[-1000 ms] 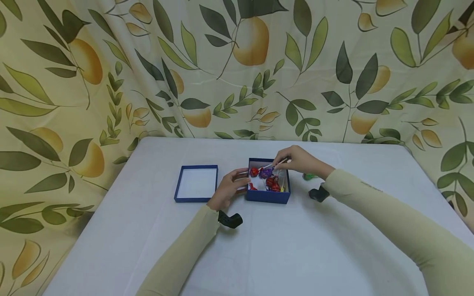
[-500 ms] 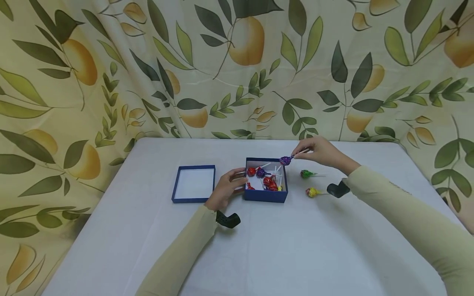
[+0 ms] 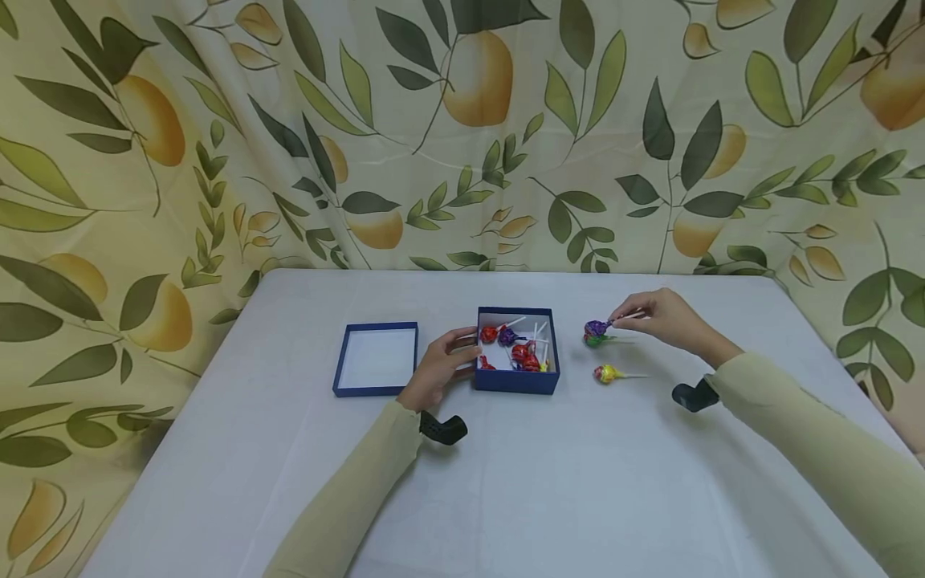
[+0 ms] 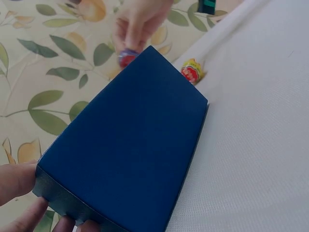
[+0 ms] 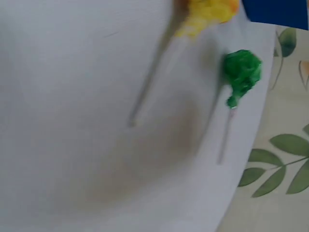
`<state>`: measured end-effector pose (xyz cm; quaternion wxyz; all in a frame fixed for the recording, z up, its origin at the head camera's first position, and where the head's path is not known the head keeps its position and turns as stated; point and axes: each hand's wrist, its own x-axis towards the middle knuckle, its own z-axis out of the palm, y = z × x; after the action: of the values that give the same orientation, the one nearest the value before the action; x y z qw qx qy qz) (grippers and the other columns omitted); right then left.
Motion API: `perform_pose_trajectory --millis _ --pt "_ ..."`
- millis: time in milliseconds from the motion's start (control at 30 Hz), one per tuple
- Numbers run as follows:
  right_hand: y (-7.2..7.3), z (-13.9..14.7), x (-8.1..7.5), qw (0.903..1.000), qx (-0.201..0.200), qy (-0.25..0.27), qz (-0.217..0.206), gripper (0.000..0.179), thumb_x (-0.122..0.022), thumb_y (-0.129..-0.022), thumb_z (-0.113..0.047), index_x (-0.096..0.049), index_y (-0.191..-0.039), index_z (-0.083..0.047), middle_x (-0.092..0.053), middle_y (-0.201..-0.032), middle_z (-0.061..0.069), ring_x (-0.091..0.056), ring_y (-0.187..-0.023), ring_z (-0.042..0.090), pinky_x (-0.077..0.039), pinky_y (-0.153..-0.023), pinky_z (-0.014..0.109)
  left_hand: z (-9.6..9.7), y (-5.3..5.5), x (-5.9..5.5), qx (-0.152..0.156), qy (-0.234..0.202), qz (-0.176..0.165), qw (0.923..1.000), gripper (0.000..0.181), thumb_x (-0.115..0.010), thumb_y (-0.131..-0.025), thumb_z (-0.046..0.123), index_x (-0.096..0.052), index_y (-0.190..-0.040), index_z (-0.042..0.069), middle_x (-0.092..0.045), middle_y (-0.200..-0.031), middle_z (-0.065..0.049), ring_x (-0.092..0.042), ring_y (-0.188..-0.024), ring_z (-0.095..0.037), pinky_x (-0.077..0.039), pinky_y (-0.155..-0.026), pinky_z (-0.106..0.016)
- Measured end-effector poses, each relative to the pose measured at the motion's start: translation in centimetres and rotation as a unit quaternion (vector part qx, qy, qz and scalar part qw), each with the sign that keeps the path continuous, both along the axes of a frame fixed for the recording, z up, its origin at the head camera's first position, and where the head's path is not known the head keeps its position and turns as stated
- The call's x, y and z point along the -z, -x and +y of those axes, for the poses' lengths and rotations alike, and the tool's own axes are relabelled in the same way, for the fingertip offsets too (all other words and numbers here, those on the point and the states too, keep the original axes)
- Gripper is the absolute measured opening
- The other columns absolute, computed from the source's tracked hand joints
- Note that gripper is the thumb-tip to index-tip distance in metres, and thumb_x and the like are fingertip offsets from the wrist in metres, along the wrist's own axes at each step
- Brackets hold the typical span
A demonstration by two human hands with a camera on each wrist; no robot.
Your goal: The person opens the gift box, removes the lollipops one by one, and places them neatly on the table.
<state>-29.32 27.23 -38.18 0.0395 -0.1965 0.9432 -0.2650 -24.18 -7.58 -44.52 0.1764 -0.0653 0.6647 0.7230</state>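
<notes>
Tabletop (image 3: pixel 542 482) stretches broadly before the blue box (image 3: pixel 515 381), narrowly behind to the far edge; the right hand (image 3: pixel 670 321) pinches a purple lollipop (image 3: pixel 596 327) (near a green lollipop (image 3: pixel 594 341)), the left hand (image 3: pixel 438 371), spread, touching the box.

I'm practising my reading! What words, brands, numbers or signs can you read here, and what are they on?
No text can be read.
Yellow lollipop on the table: marks on a red patch, too blurred to read.
Purple lollipop in the right hand: too blurred to read.
Green lollipop: too blurred to read.
Lollipops in the box: wrappers too small to read.
The box and lid: no lettering on the sides that show.
</notes>
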Motion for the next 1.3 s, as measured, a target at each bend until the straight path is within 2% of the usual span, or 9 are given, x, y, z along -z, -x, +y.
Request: perform_pose_trajectory --millis 333,567,733,1033,1300 --pt "-0.8 1.6 2.4 0.9991 0.024 0.008 -0.033 0.014 -0.07 -0.084 -0.018 -0.074 -0.093 -0.008 -0.072 -0.095 0.009 -0.054 -0.079 0.004 -0.042 -0.066 0.019 -0.1 0.3 0.3 0.007 -0.01 -0.006 0.9999 0.051 -0.06 -0.091 0.013 -0.043 -0.139 0.013 -0.043 -0.144 -0.011 -0.05 -0.125 -0.029 -0.045 -0.104 -0.044" --pt "-0.8 1.6 3.7 0.9985 0.025 0.01 -0.047 0.012 -0.069 -0.084 -0.013 -0.074 -0.093 -0.006 -0.072 -0.095 0.012 -0.051 -0.076 0.005 -0.04 -0.064 0.019 0.0 0.2 0.3 -0.005 -0.007 -0.004 1.0 0.046 -0.062 -0.09 0.012 -0.05 -0.135 0.017 -0.048 -0.139 -0.009 -0.053 -0.12 -0.027 -0.046 -0.103 -0.042" --pt "-1.0 1.2 4.1 0.9981 0.028 0.006 -0.054 0.012 -0.07 -0.083 -0.012 -0.074 -0.091 -0.005 -0.072 -0.095 0.013 -0.052 -0.079 0.01 -0.039 -0.065 0.021 0.0 0.2 0.3 -0.01 -0.005 -0.007 0.9999 0.045 -0.063 -0.089 0.012 -0.051 -0.133 0.017 -0.049 -0.137 -0.008 -0.054 -0.119 -0.026 -0.047 -0.101 -0.041" --pt "-0.7 1.1 4.8 0.9987 0.017 -0.004 -0.048 0.01 -0.071 -0.082 -0.012 -0.074 -0.089 -0.006 -0.072 -0.095 0.013 -0.053 -0.078 0.008 -0.04 -0.063 0.02 0.1 0.3 0.0 -0.017 0.007 -0.016 0.9997 0.045 -0.063 -0.09 0.013 -0.051 -0.133 0.017 -0.051 -0.137 -0.007 -0.055 -0.119 -0.024 -0.048 -0.1 -0.04" --pt "-0.4 1.1 5.1 0.9945 0.023 -0.008 -0.102 0.012 -0.067 -0.084 -0.008 -0.073 -0.093 -0.003 -0.07 -0.099 0.017 -0.06 -0.088 0.021 -0.047 -0.071 0.025 0.1 0.3 0.1 -0.013 0.001 -0.021 0.9997 0.047 -0.062 -0.09 0.013 -0.049 -0.135 0.017 -0.049 -0.14 -0.008 -0.053 -0.122 -0.026 -0.046 -0.102 -0.041"
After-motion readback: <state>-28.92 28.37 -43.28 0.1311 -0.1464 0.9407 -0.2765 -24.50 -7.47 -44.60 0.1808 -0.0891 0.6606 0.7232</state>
